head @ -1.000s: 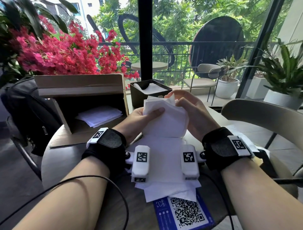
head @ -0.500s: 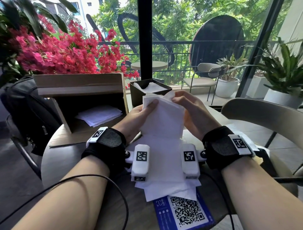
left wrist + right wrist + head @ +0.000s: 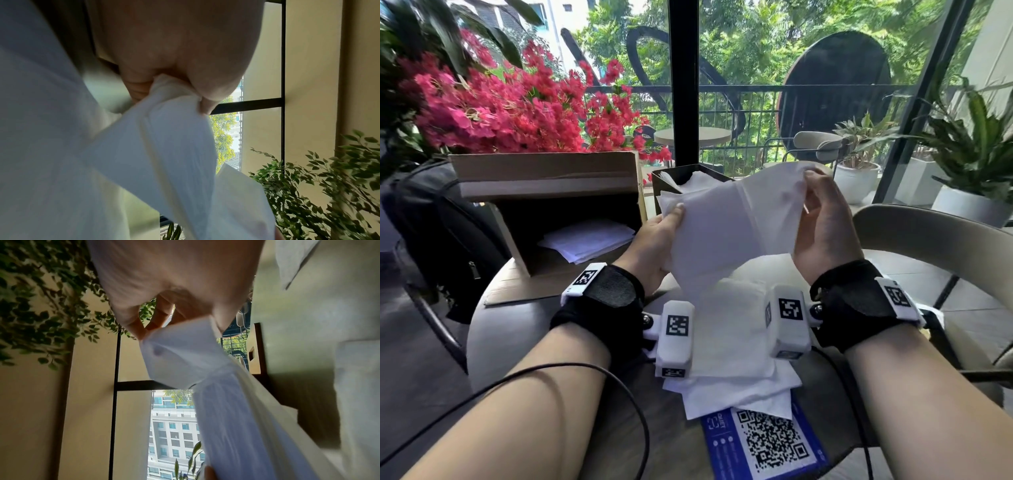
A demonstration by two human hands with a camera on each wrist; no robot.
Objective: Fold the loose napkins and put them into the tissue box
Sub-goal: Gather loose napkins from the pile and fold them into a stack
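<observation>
Both hands hold one white napkin [image 3: 726, 236] spread in the air above the table. My left hand [image 3: 661, 236] pinches its left edge between thumb and fingers; the left wrist view shows the napkin [image 3: 164, 129] bunched in that pinch. My right hand [image 3: 822, 219] pinches the upper right corner; in the right wrist view the napkin [image 3: 180, 356] hangs from its fingertips. The black tissue box [image 3: 667, 186], with white tissue sticking out, stands just behind the napkin. A pile of loose napkins [image 3: 732, 363] lies on the table between my wrists.
An open cardboard box [image 3: 544, 192] on its side holds flat napkins [image 3: 585, 240] at the left. A blue QR card [image 3: 767, 442] lies near the table's front edge. A beige chair [image 3: 928, 240] stands at the right, a black bag [image 3: 431, 233] at the left, red flowers behind.
The hands have pulled apart and the napkin has opened out wider; my right hand lifted its corner up and to the right.
</observation>
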